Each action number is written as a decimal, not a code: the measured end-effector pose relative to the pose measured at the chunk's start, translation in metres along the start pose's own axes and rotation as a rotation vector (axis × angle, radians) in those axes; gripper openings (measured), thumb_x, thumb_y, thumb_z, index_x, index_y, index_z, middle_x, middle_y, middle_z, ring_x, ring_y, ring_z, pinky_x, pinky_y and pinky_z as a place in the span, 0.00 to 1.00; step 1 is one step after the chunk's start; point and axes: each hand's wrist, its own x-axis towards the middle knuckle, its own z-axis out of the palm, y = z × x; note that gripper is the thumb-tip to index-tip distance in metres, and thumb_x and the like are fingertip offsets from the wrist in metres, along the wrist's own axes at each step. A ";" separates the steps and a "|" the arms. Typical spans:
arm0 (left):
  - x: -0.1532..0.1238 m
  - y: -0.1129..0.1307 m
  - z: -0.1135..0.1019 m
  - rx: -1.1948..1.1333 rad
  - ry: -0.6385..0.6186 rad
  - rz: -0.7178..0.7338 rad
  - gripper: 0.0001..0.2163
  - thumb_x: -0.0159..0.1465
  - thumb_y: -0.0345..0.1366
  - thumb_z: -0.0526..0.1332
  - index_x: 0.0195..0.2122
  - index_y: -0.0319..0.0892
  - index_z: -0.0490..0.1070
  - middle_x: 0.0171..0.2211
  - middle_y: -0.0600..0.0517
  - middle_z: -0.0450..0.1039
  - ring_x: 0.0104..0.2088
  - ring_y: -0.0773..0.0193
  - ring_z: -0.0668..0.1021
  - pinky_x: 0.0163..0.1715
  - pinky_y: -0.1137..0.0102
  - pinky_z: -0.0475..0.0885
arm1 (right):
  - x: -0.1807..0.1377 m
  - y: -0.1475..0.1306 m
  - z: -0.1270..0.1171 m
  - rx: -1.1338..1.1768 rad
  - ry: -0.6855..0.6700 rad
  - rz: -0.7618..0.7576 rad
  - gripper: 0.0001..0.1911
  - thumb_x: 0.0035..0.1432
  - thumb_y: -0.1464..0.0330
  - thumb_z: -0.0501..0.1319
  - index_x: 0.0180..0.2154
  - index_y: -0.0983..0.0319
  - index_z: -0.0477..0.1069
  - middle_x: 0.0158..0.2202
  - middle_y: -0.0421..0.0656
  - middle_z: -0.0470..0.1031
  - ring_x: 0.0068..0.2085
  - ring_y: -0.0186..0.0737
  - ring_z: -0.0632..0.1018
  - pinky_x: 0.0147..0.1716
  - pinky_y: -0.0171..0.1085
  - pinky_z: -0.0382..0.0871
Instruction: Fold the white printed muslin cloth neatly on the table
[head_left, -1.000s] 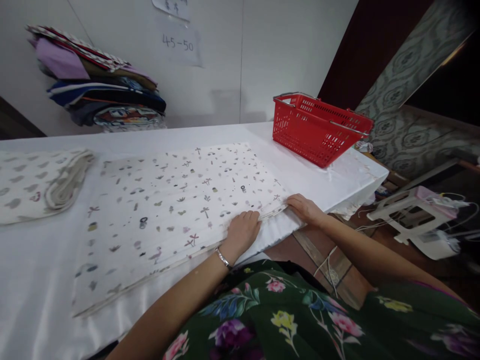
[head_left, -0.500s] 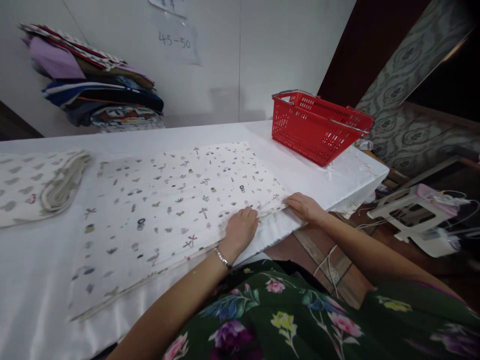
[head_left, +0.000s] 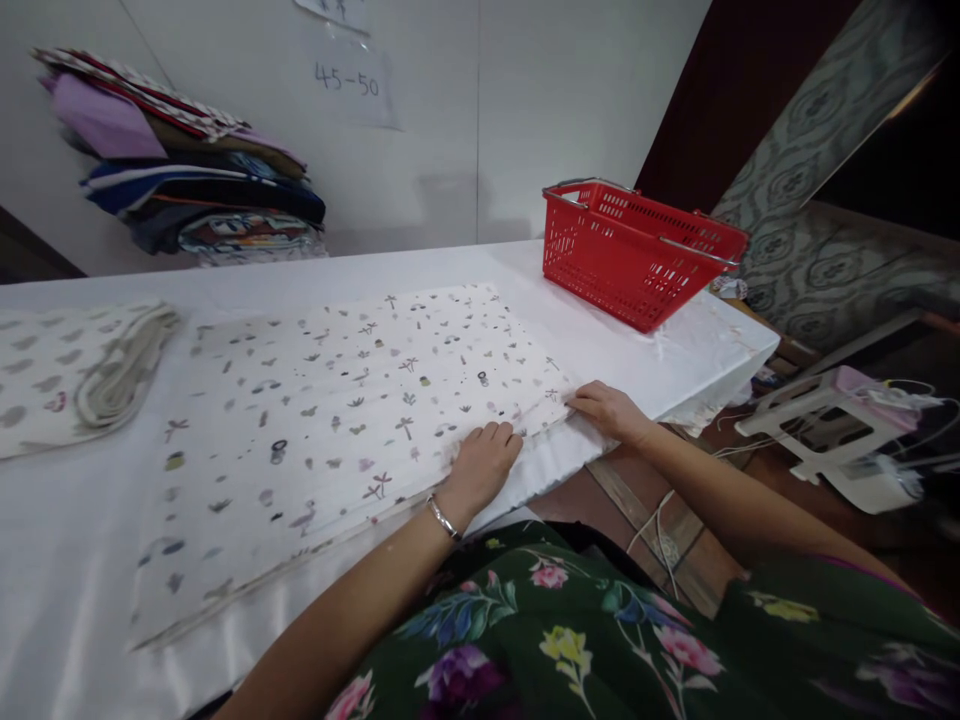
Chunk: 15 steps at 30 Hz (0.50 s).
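On printed cloth (head_left: pixel 322 420), left hand (head_left: pixel 480 465) flat, right hand (head_left: pixel 607 412) pinching corner.

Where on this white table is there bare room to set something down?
Bare table runs along the wall, between the fabric stack and the red basket. A patch lies between the printed cloth and the basket, and another at the near left, this side of the folded bundle. The near right is crowded: left hand and right hand rest on the cloth's corner.

A textile workshop: folded fabrics (head_left: pixel 180 190) stacked by the wall, white cutting table (head_left: pixel 450 265), red basket (head_left: pixel 637 250).
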 end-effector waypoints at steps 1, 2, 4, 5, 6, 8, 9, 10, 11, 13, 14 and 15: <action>0.001 -0.001 -0.001 0.007 0.011 -0.004 0.05 0.64 0.28 0.52 0.36 0.41 0.67 0.35 0.48 0.66 0.38 0.58 0.68 0.35 0.65 0.63 | 0.001 0.001 -0.001 -0.006 -0.006 -0.001 0.13 0.63 0.71 0.51 0.43 0.59 0.73 0.39 0.47 0.74 0.40 0.42 0.72 0.37 0.38 0.69; 0.002 -0.002 -0.003 0.018 0.025 -0.013 0.06 0.65 0.28 0.52 0.36 0.41 0.67 0.35 0.48 0.66 0.38 0.58 0.68 0.35 0.64 0.63 | 0.004 0.003 -0.003 -0.015 -0.007 0.001 0.13 0.63 0.71 0.51 0.43 0.59 0.73 0.38 0.46 0.74 0.39 0.42 0.72 0.36 0.38 0.69; 0.005 -0.007 -0.008 0.043 0.055 -0.042 0.06 0.65 0.28 0.51 0.36 0.41 0.67 0.35 0.47 0.66 0.38 0.58 0.68 0.35 0.64 0.62 | 0.013 0.007 -0.007 -0.040 0.019 0.017 0.13 0.63 0.71 0.50 0.42 0.60 0.73 0.38 0.46 0.74 0.39 0.42 0.71 0.36 0.39 0.68; 0.007 -0.009 -0.011 0.054 0.071 -0.059 0.07 0.65 0.28 0.50 0.36 0.41 0.67 0.35 0.47 0.66 0.38 0.58 0.68 0.35 0.64 0.62 | 0.018 0.009 -0.009 -0.053 0.046 0.032 0.13 0.63 0.71 0.50 0.42 0.60 0.73 0.38 0.47 0.73 0.39 0.42 0.71 0.37 0.39 0.68; 0.008 -0.011 -0.014 0.063 0.084 -0.073 0.07 0.65 0.28 0.50 0.36 0.41 0.67 0.35 0.47 0.66 0.38 0.58 0.67 0.36 0.63 0.62 | 0.023 0.010 -0.011 -0.065 0.083 0.050 0.13 0.63 0.71 0.49 0.42 0.60 0.72 0.38 0.47 0.73 0.39 0.42 0.71 0.38 0.40 0.68; 0.008 -0.014 -0.018 0.072 0.094 -0.079 0.08 0.66 0.29 0.49 0.36 0.41 0.67 0.36 0.46 0.66 0.38 0.58 0.67 0.37 0.63 0.61 | 0.030 0.011 -0.014 -0.080 0.153 0.078 0.13 0.63 0.71 0.49 0.41 0.60 0.72 0.38 0.48 0.73 0.40 0.43 0.70 0.40 0.41 0.67; 0.007 -0.014 -0.018 0.074 0.087 -0.062 0.08 0.66 0.29 0.49 0.36 0.41 0.67 0.36 0.46 0.66 0.39 0.58 0.67 0.37 0.63 0.61 | 0.031 0.010 -0.013 -0.076 0.165 0.075 0.13 0.63 0.72 0.50 0.41 0.60 0.72 0.38 0.48 0.72 0.40 0.43 0.70 0.40 0.41 0.67; 0.006 -0.014 -0.018 0.073 0.071 -0.030 0.08 0.66 0.29 0.49 0.36 0.41 0.67 0.35 0.46 0.66 0.39 0.58 0.67 0.37 0.63 0.61 | 0.029 0.009 -0.012 -0.061 0.156 0.058 0.13 0.63 0.72 0.50 0.40 0.60 0.72 0.38 0.48 0.72 0.41 0.43 0.70 0.40 0.41 0.66; 0.005 -0.013 -0.016 0.070 0.049 0.011 0.07 0.66 0.29 0.50 0.36 0.41 0.67 0.35 0.47 0.66 0.38 0.58 0.67 0.36 0.63 0.61 | 0.025 0.007 -0.009 -0.038 0.128 0.030 0.12 0.62 0.73 0.51 0.39 0.60 0.72 0.38 0.48 0.72 0.40 0.43 0.70 0.40 0.41 0.66; 0.001 -0.009 -0.011 0.062 0.009 0.082 0.06 0.65 0.28 0.51 0.37 0.41 0.66 0.35 0.48 0.66 0.38 0.59 0.67 0.36 0.64 0.61 | 0.015 0.003 -0.003 0.011 0.059 -0.014 0.11 0.62 0.73 0.51 0.38 0.60 0.73 0.37 0.48 0.72 0.40 0.43 0.69 0.39 0.40 0.66; 0.000 -0.006 -0.008 0.063 -0.001 0.098 0.06 0.65 0.28 0.51 0.37 0.41 0.66 0.35 0.48 0.66 0.37 0.59 0.67 0.35 0.64 0.60 | 0.010 0.001 -0.001 0.026 0.036 -0.017 0.11 0.62 0.73 0.52 0.38 0.61 0.73 0.37 0.48 0.72 0.40 0.43 0.69 0.39 0.39 0.66; 0.000 -0.004 -0.006 0.068 -0.003 0.101 0.05 0.65 0.28 0.51 0.37 0.41 0.66 0.35 0.48 0.66 0.37 0.59 0.67 0.35 0.64 0.60 | 0.005 0.000 0.001 0.032 0.024 -0.006 0.11 0.62 0.73 0.52 0.38 0.61 0.73 0.37 0.48 0.72 0.40 0.42 0.70 0.38 0.39 0.66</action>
